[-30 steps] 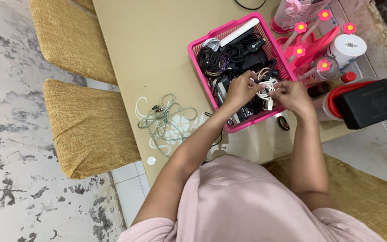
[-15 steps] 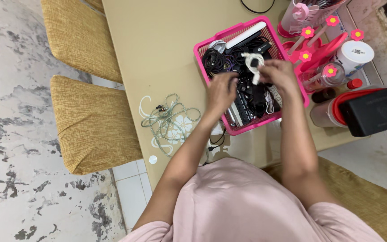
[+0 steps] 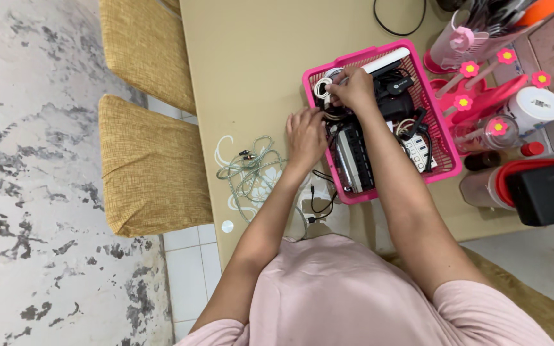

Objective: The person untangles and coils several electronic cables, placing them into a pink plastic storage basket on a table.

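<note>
In one pink basket (image 3: 444, 168) | two hands: right hand (image 3: 352, 90) pinches white cable (image 3: 322, 88)

Basket (image 3: 445, 168): glossy pink plastic w/ mesh walls. Coiled cable (image 3: 322, 88): smooth white sheath. Power strip (image 3: 352, 160): grey-white plastic. Table (image 3: 251, 64): smooth beige, slight sheen. Chair cushions (image 3: 152, 166): rough woven mustard cloth. Floor (image 3: 33, 160): marbled tile.

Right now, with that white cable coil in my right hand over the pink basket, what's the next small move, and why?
Probably lower the white cable coil into the pink basket at its far left corner and let go: the right hand already holds it there, while the left hand rests at the near rim.
</note>
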